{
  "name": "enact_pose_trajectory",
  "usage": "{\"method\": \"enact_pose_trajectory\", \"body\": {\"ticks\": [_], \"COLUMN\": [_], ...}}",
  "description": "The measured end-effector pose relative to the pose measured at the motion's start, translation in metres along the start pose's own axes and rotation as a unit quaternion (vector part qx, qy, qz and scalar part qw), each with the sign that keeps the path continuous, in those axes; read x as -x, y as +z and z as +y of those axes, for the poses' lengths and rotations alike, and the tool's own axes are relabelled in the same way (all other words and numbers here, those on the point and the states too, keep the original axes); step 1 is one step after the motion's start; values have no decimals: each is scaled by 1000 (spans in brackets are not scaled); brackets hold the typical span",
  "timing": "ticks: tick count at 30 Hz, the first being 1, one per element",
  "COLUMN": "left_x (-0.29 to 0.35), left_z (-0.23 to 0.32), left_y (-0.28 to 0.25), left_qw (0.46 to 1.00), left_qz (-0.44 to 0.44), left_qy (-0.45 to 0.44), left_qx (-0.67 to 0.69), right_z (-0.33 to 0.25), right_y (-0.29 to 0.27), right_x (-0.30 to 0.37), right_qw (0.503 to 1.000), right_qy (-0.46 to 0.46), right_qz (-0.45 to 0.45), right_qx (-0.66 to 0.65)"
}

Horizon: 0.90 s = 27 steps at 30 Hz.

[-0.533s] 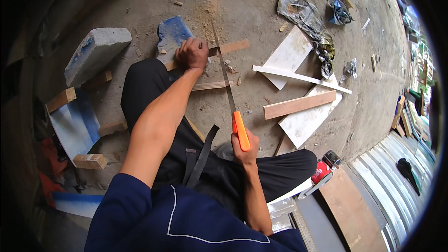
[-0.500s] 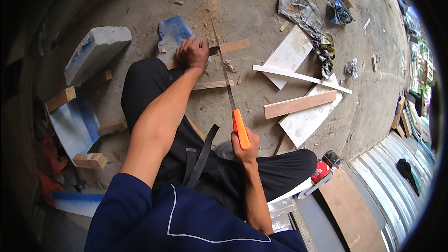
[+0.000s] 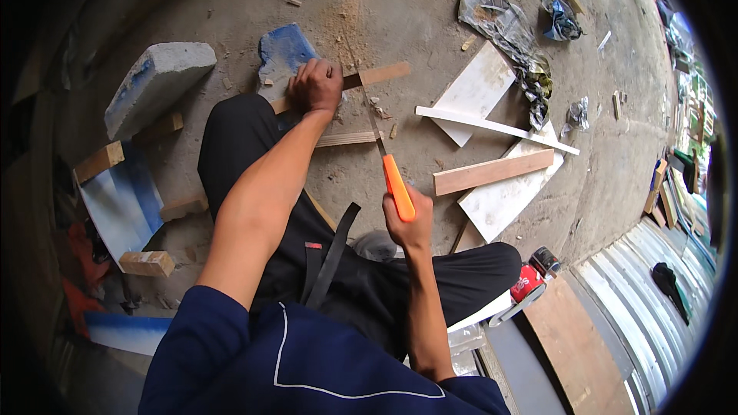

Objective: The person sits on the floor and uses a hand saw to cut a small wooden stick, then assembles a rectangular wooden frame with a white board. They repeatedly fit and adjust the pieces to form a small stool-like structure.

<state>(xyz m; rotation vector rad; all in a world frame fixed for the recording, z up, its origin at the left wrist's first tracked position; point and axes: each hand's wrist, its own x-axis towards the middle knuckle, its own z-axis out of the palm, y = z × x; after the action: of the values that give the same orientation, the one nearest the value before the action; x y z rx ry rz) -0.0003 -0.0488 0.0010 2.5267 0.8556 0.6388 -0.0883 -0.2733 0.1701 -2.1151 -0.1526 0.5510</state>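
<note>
Far left edge of the concrete floor (image 3: pixel 423 38) swallowed by the black rim, with a reddish heap (image 3: pixel 88 253) there too dim to make out. Just inside that edge, a white-and-blue panel (image 3: pixel 115 211) among wooden blocks (image 3: pixel 147 263), and toward the far left corner a tilted grey slab (image 3: pixel 165 77). Farther right, a blue-topped block (image 3: pixel 284 46), partly hidden behind the left hand (image 3: pixel 315 86). Left hand curled into a fist over a wooden strip (image 3: pixel 388 73), fingertips and underside of the grip out of sight. Strip near the middle of the floor's far half, under the blade of an orange-handled saw (image 3: pixel 394 184); blade's far end blurred into pale sawdust (image 3: pixel 350 15). Right hand (image 3: pixel 409 219) wrapped around the saw's handle, some fingers hidden. Compared with half a second ago, saw and right hand farther from the body, toward the floor's far edge; left hand and strip nearly unmoved. Rightward, white boards (image 3: pixel 477 88), partly covered by a thin white stick (image 3: pixel 496 130) and a reddish plank (image 3: pixel 492 172); beyond, crumpled plastic (image 3: pixel 496 19). At the near right corner, corrugated metal (image 3: pixel 634 280), cut off by the rim.
</note>
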Motion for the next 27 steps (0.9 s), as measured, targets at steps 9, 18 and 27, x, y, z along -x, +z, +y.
{"method": "enact_pose_trajectory", "body": {"ticks": [9, 18, 27], "left_x": [-17, -14, -15], "left_z": [-12, -10, -11], "left_y": [12, 11, 6], "left_qw": [998, 999, 1000], "left_qz": [14, 33, 15], "left_qy": [-48, -10, -26], "left_qx": [-40, 10, 1], "right_z": [-20, -17, -16], "right_y": [-2, 12, -8], "right_x": [-24, -68, -5], "right_qw": [997, 995, 998], "right_qy": [-59, -73, -52], "right_qz": [7, -6, -23], "right_qx": [53, 75, 28]}}
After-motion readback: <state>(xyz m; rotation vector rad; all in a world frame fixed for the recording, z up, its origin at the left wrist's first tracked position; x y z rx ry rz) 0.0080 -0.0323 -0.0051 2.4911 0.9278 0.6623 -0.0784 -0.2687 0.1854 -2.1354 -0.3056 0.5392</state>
